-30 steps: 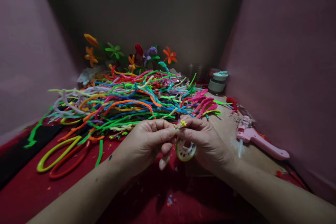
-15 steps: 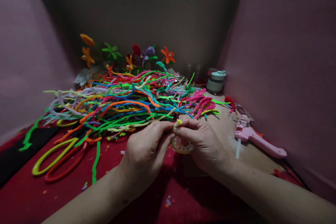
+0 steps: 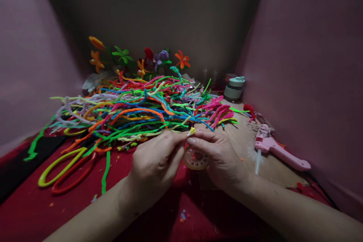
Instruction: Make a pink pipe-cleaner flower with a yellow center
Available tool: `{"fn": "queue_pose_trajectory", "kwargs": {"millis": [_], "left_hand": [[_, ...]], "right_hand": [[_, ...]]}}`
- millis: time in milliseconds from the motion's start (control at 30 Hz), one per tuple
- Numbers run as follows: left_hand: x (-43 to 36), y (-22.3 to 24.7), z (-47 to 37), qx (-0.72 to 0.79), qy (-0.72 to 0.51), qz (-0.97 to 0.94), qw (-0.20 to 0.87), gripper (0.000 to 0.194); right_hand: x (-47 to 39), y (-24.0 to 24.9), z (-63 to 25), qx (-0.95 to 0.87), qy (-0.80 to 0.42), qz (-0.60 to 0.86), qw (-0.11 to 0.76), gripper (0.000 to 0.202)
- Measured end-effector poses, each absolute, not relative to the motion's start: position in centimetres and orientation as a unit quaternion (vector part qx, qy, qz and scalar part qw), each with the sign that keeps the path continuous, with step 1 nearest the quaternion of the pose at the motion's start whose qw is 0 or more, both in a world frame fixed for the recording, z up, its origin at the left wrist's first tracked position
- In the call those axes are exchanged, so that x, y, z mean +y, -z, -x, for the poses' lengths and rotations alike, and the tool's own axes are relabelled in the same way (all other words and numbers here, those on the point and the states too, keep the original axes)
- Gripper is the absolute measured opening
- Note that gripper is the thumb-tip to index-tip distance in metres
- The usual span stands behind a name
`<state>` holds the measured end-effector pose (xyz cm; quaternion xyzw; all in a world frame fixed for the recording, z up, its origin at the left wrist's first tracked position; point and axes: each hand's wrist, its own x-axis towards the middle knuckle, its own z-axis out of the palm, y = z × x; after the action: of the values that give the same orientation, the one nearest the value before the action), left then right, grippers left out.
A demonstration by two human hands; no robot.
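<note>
My left hand (image 3: 157,157) and my right hand (image 3: 224,155) meet at the middle, their thumbs and fingertips pinched together. Between them stands a small bundle of flower stamens (image 3: 192,131), yellow at the top with a pale stem. Below the fingertips, a round pale spool (image 3: 196,160) with holes around its face hangs against my right hand, partly covered by it. Whether a strip runs from the spool to the stamens cannot be made out. Just behind my hands lies a heap of coloured pipe cleaners (image 3: 136,109).
Scissors with yellow and red handles (image 3: 61,166) lie left, blades hidden under the heap. A pink glue gun (image 3: 272,149) rests on the board (image 3: 244,136) at right, near a lidded cup (image 3: 234,89). Pipe-cleaner flowers (image 3: 121,55) stand behind; scraps dot the red cloth (image 3: 85,215).
The stamen bundle has tilted and shows more of its pale stem. The spool hangs slightly lower and faces me more. Both hands keep their pinch; the view has shifted a little.
</note>
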<state>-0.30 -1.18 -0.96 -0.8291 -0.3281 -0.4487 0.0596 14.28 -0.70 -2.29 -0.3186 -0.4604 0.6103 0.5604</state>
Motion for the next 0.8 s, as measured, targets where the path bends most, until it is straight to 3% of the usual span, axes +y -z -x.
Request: {"fn": "queue_pose_trajectory", "kwargs": {"millis": [200,367,633,800], "left_hand": [[-1.5,-0.1,0.0,-0.423,0.486,0.722,-0.251,0.011],[-1.0,-0.7,0.1,-0.414,0.464,0.578,-0.529,0.006],[0.4,-0.1,0.6,-0.349,0.394,0.471,-0.708,0.002],[0.5,-0.2,0.9,-0.34,0.364,0.45,-0.742,0.004]], "right_hand": [[-0.9,2.1,-14.3,-0.441,-0.647,0.286,0.552,0.005],[-0.6,2.2,-14.5,-0.437,-0.633,0.317,0.555,0.006],[-0.4,2.4,-14.9,-0.454,-0.653,0.302,0.525,0.002],[-0.5,2.4,-15.0,-0.473,-0.642,0.294,0.528,0.003]]}}
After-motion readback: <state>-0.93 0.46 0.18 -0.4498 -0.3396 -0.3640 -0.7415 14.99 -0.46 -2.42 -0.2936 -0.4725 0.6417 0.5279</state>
